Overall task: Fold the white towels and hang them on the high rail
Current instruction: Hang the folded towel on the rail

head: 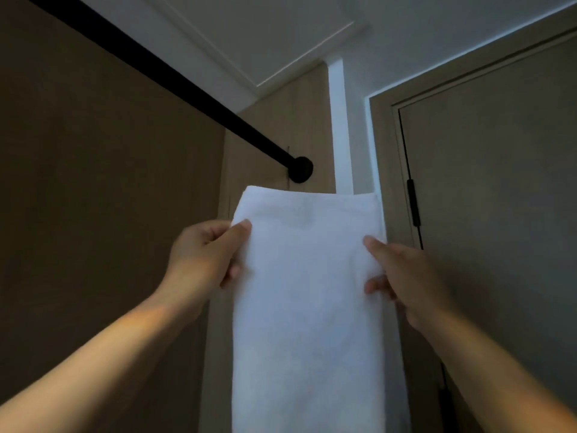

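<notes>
White towel (pixel 307 292), head view: folded into a long narrow band, it hangs upright in the centre of the frame, held in the air between both hands. Its upper folded edge sits just below the round wall mount (pixel 300 169) of the rail; the lower end runs out of the bottom of the frame. The towel does not lie over the rail.

Left hand (pixel 203 254): grips the left edge of the towel near the top, with the thumb pressed on the front face and the fingers curled behind the cloth.

Right hand (pixel 406 276): grips the right edge slightly lower. Two digits show on the front face; the remaining fingers are hidden behind the towel.

Black rail (pixel 175 85): runs diagonally from the upper left corner down to the wall mount, above and to the left of the towel. Nothing hangs on the visible length.

Surroundings: brown wall (pixel 93 182) on the left, white ceiling (pixel 312 26) above, a closed door (pixel 499 182) on the right with a black fitting (pixel 412 203) on its left edge
</notes>
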### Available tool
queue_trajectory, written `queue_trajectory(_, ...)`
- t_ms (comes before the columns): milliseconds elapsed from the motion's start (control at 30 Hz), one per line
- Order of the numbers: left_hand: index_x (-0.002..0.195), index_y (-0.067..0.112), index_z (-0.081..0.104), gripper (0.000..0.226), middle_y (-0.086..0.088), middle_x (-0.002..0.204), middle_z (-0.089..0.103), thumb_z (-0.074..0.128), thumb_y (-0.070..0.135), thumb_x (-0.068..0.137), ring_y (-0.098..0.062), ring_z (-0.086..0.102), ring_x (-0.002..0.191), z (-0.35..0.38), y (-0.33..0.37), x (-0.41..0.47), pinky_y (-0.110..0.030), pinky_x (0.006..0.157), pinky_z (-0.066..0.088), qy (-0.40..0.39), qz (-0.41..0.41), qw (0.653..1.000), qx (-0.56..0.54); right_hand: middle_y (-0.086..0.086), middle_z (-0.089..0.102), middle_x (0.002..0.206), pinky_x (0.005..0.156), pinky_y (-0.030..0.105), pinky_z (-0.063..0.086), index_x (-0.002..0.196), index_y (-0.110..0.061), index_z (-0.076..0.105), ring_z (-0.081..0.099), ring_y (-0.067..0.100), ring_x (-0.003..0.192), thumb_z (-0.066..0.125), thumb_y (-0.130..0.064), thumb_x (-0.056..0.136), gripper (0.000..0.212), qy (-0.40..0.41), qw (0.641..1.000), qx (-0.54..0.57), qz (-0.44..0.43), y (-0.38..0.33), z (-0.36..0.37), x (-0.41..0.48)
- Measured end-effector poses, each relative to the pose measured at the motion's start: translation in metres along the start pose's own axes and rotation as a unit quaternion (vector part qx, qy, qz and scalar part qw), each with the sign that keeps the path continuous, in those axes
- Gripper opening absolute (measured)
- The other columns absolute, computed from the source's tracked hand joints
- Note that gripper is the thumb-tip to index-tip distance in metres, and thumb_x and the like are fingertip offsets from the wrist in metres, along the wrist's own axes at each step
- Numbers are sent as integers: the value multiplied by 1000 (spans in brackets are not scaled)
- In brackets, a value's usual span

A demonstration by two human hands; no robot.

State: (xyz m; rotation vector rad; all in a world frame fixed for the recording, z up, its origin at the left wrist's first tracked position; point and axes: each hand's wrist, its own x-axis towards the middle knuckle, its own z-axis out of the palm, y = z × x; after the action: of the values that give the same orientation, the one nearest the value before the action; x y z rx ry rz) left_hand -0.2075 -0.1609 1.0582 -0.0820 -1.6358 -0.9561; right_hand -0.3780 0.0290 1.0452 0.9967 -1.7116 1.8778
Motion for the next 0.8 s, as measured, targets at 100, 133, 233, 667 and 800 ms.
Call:
queue_trajectory(100, 77, 8, 65, 28, -10, 53, 66, 57, 26, 96, -6, 54, 37, 12, 13, 26, -15, 37, 41, 34, 5, 999, -30, 5, 65, 56, 42, 21, 40, 83, -12, 63, 58, 12, 42, 59, -46, 94, 36, 52, 993, 101, -27, 2, 16, 28)
queue_trajectory(133, 85, 5, 66, 25, -14, 59, 70, 58, 25, 96, -7, 61, 42, 16, 17, 32, -15, 39, 44, 48, 11, 998, -39, 2, 62, 51, 37, 18, 39, 85, -12, 60, 56, 9, 38, 59, -43, 94, 32, 69, 989, 124, -47, 2, 21, 38)
queue_trajectory(233, 94, -1, 62, 24, -10, 58, 70, 59, 22, 95, -14, 69, 51, 24, 27, 52, -17, 40, 47, 106, 60, 992, -25, 0, 64, 50, 37, 19, 43, 90, -23, 48, 58, 9, 38, 59, -30, 97, 15, 87, 968, 202, -124, -3, 33, 62)
queue_trajectory(667, 104, 16, 64, 18, -11, 63, 68, 47, 12, 101, -19, 68, 56, 36, 39, 103, -26, 56, 56, 127, 232, 940, 217, -2, 72, 68, 60, 17, 55, 132, -26, 58, 68, 9, 60, 64, -11, 93, 42, -97, 925, 253, -266, 6, 49, 150)
queue_trajectory(800, 114, 16, 67, 21, -5, 69, 73, 61, 13, 94, -15, 71, 67, 40, 47, 108, -23, 70, 59, 119, 267, 923, 251, 17, 73, 87, 66, 22, 57, 141, -23, 51, 69, 10, 68, 77, -15, 82, 66, -125, 913, 270, -280, 4, 51, 167)
